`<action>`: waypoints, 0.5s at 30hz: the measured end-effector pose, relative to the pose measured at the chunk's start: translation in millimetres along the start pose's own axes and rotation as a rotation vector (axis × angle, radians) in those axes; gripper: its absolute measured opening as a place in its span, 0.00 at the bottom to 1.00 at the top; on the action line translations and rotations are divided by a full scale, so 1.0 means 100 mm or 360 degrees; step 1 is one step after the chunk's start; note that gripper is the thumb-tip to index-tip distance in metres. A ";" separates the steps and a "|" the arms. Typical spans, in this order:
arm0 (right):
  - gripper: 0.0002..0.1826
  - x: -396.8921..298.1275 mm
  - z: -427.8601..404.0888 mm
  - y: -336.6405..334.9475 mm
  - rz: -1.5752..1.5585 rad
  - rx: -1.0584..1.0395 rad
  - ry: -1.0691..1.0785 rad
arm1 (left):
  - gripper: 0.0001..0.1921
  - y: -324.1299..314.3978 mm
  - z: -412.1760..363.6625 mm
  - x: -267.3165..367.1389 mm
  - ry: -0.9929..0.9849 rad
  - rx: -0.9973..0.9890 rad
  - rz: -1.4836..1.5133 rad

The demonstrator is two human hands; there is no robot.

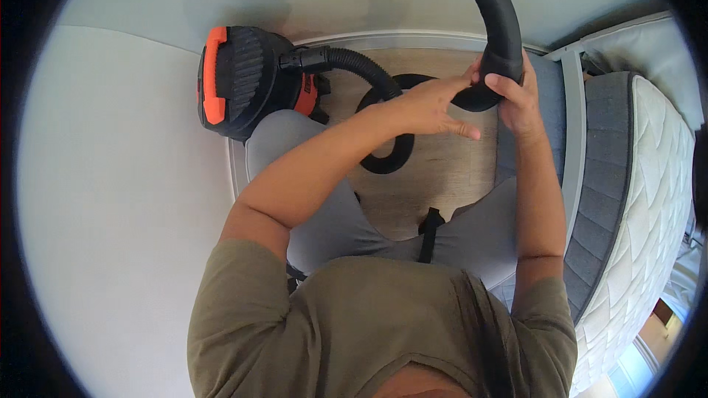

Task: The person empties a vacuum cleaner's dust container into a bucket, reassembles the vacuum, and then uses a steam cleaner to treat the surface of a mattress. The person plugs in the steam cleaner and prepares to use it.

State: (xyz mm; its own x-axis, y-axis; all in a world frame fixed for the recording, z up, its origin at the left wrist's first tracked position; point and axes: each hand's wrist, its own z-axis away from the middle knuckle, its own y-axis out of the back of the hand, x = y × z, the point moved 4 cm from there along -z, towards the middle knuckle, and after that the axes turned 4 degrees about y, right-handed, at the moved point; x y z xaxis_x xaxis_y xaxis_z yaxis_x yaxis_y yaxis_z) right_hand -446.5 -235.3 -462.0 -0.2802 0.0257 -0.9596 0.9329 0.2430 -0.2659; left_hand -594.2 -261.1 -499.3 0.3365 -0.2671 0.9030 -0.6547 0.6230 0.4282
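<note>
My right hand (519, 100) grips a black vacuum hose at its cuff (502, 68), thumb across the front. From there a thick, smooth black tube (495, 5) curves upward and leaves the view at the top. My left hand (434, 106) is just left of the cuff, thumb spread away and fingertips at the tube's side; whether they touch it is unclear. A black and orange canister vacuum cleaner (251, 80) stands by the wall at left. Its ribbed hose (362, 66) runs from the inlet and loops on the floor, partly hidden behind my left forearm.
White walls (121, 177) rise at left and ahead, with a baseboard (398, 40) along the wood-look floor (442, 160). On the right, a white bed-frame rail (573, 121) runs beside a grey-sided quilted mattress (644, 188). My bent legs (310, 193) flank the floor area.
</note>
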 end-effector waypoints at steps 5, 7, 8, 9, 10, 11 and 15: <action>0.26 -0.11 -0.02 0.16 0.0710 0.0097 0.0055 | 0.53 -0.12 0.04 -0.12 0.0057 -0.0156 -0.0181; 0.26 -0.24 -0.04 0.30 0.1062 0.0091 0.0139 | 0.52 -0.18 0.08 -0.25 0.0287 -0.0369 -0.0351; 0.26 -0.29 -0.03 0.41 0.1180 0.0095 0.0146 | 0.51 -0.19 0.10 -0.32 0.0325 -0.0397 -0.0516; 0.26 -0.34 -0.02 0.51 0.1302 0.0100 0.0151 | 0.51 -0.20 0.12 -0.40 0.0360 -0.0427 -0.0677; 0.26 -0.38 -0.02 0.62 0.1219 0.0165 0.0091 | 0.50 -0.21 0.15 -0.49 0.0396 -0.0456 -0.0839; 0.26 -0.41 0.02 0.75 0.1143 0.0240 0.0024 | 0.49 -0.20 0.18 -0.53 0.0392 -0.0426 -0.1001; 0.28 -0.55 0.14 1.32 0.0708 0.0397 -0.0031 | 0.49 -0.11 0.13 -0.64 0.0443 -0.0487 -0.1461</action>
State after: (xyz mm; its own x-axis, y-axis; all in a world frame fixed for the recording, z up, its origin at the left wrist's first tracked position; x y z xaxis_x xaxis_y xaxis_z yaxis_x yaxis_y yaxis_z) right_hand -305.0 -218.3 -445.7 0.1582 0.0550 -0.9859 0.9873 -0.0265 0.1569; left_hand -617.2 -260.4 -561.3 0.7951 -0.5818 0.1711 0.1261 0.4346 0.8918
